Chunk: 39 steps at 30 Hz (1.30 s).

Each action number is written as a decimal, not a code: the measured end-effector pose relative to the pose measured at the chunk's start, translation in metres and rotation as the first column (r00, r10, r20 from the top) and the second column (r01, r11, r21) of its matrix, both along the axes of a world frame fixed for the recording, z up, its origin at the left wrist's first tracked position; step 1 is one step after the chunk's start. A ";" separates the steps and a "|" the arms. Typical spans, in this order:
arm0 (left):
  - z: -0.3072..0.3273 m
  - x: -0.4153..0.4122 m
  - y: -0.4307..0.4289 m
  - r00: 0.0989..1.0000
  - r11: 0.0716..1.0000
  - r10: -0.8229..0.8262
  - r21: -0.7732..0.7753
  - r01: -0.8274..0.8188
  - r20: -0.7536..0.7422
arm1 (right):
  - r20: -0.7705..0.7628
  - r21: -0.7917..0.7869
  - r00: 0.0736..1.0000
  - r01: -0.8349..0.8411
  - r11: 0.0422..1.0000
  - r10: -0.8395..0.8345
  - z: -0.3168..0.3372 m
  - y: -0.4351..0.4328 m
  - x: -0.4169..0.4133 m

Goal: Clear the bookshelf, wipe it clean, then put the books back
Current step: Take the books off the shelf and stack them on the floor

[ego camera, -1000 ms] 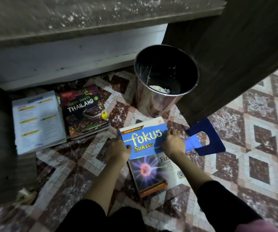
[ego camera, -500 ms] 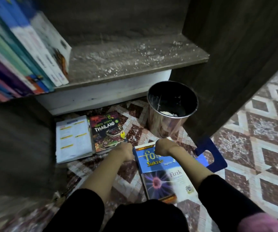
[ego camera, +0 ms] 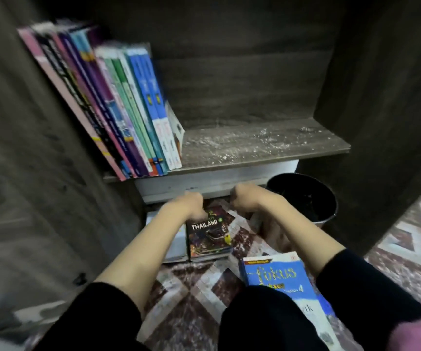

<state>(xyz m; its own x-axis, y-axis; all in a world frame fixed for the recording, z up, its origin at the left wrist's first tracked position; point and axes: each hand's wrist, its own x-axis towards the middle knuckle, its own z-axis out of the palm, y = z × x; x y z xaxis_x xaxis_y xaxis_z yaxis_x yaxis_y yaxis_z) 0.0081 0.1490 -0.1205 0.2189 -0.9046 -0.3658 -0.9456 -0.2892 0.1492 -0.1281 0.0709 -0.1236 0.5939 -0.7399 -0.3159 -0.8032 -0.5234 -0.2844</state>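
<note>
Both hands have lifted off the fokus book [ego camera: 277, 274], which now lies flat on the floor tiles [ego camera: 191, 287] near the right elbow, its lower part cut off by a dark sleeve. The left hand [ego camera: 194, 202] and right hand [ego camera: 242, 196] hang side by side, apart, each curled in a loose fist with nothing seen in it; motion blur hides the fingertips. Just below the left hand lies the Thailand book [ego camera: 209, 234], and beside it a white book [ego camera: 176, 245] is mostly covered by the left forearm. Right of the right hand stands a dark bin [ego camera: 303, 196]. Above both hands is the dusty shelf board [ego camera: 255, 145], with a leaning row of books [ego camera: 118, 105] up left.
</note>
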 end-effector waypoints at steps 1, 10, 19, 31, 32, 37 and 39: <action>0.010 0.008 0.003 1.000 0.999 0.015 -0.038 -0.015 0.010 | 0.026 -0.026 1.000 -0.017 1.000 0.017 0.010 0.000 0.009; 0.088 0.073 0.023 0.972 0.798 0.195 -0.598 -0.079 0.131 | 0.274 -0.169 0.957 -0.050 0.984 0.095 0.069 -0.009 0.077; 0.121 0.106 -0.002 0.853 0.491 0.398 -0.864 0.113 0.338 | 0.661 -0.170 0.746 0.036 0.985 0.087 0.061 -0.030 0.135; 0.111 0.131 -0.021 0.858 0.434 0.378 -0.885 0.166 0.346 | 0.660 -0.303 0.723 0.010 0.953 0.202 0.044 -0.051 0.156; 0.111 0.132 -0.021 0.859 0.434 0.374 -0.884 0.171 0.350 | 0.655 -0.310 0.729 0.021 0.951 0.197 0.043 -0.051 0.156; 0.111 0.132 -0.020 0.861 0.431 0.373 -0.886 0.171 0.347 | 0.712 -0.224 0.686 0.023 0.974 0.148 0.043 -0.046 0.159; 0.112 0.131 -0.020 0.867 0.432 0.367 -0.888 0.161 0.336 | 0.744 -0.179 0.658 0.027 0.983 0.118 0.044 -0.045 0.160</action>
